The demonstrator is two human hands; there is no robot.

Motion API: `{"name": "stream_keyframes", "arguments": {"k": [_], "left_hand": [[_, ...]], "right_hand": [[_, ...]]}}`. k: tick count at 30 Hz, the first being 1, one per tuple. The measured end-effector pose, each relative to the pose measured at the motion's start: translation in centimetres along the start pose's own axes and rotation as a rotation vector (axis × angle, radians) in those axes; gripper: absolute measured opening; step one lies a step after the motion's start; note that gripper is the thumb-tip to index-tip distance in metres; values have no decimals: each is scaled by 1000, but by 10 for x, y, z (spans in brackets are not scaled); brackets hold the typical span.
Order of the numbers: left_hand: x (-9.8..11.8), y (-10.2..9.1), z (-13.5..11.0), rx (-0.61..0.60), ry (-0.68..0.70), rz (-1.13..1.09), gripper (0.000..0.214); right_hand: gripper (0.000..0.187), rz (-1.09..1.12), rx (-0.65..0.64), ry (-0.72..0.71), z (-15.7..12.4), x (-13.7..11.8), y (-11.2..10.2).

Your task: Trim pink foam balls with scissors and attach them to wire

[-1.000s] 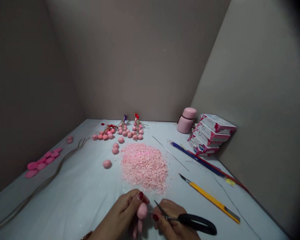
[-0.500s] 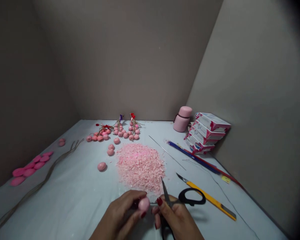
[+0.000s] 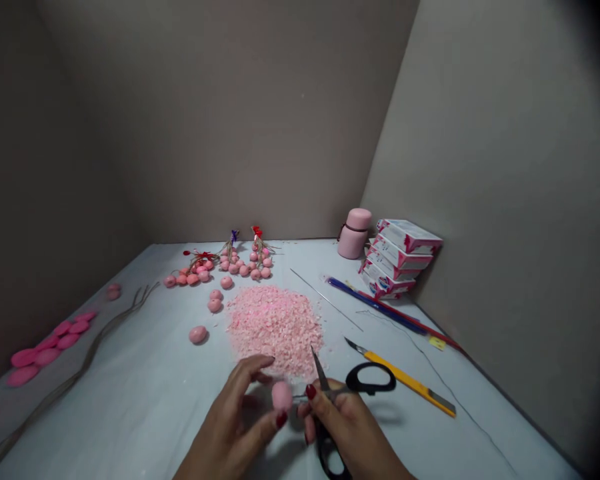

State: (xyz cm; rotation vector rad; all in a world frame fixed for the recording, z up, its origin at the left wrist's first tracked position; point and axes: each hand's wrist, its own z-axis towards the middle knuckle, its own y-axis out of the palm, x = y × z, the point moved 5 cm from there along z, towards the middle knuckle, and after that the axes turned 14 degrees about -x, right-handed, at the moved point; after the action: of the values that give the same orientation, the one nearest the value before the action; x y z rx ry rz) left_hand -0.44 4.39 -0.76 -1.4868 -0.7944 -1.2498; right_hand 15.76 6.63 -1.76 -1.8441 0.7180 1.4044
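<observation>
L hand (image 3: 227, 420): fingers since spread round pink bead (image 3: 282, 395); R hand (image 3: 349, 423) clamped on open blk-handled scissors (image 3: 339, 391). Prob. boring bead; next: firm L regrip.

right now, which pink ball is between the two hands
The pink ball nearest the left hand, with a thin metal shaft between it and the right hand; the other balls lie farther off, beyond both hands.

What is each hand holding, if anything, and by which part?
The right grip holds the open scissors near their pivot. The left grip curves around the pink ball, thumb by its lower side; whether it holds it cannot be told.
</observation>
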Motion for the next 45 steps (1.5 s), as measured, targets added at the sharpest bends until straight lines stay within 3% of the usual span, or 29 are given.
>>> {"name": "stream_keyframes", "arguments": {"k": [3,5,8,13,16,18,20,22,24,26,31,35,39,43,45], "left_hand": [[11,0,-4,26,192,198,35],[10,2,-3,14,195,189,23],[2,7,0,-45,61,61,19],[-18,20,2,-169,-205,-316,48],[-23,21,0,-199,-313,-326,55],[-19,16,0,-155,-241,-183,49],[-10,9,0,-58,-74,-8,39],[-2,6,-1,39,121,117,42],[1,8,-2,59,239,164,36],[0,11,-2,36,257,165,23],[-8,14,2,-77,53,-111,29],[-14,23,5,-193,-106,-402,44],[-21,27,3,-245,-227,-406,46],[-8,11,1,-95,60,-38,39],[1,7,-1,-85,201,127,39]], "right_hand": [[62,103,-34,9,3,2,0],[61,118,-65,3,4,3,1],[60,80,-81,3,4,7,3],[56,-10,-142,0,2,11,10],[56,-33,-148,-5,2,10,11],[58,-7,-129,-5,2,9,9],[59,26,-100,-1,2,9,6],[61,54,-64,-5,3,8,3],[61,78,-31,-8,4,5,1],[60,98,-15,-6,4,3,1],[59,53,-83,-18,4,4,5],[54,-236,-114,-96,0,-1,3],[49,-457,-120,-221,-6,-11,3],[52,-197,-72,-36,-3,3,-1],[54,-102,-70,-17,-1,7,0]]}}
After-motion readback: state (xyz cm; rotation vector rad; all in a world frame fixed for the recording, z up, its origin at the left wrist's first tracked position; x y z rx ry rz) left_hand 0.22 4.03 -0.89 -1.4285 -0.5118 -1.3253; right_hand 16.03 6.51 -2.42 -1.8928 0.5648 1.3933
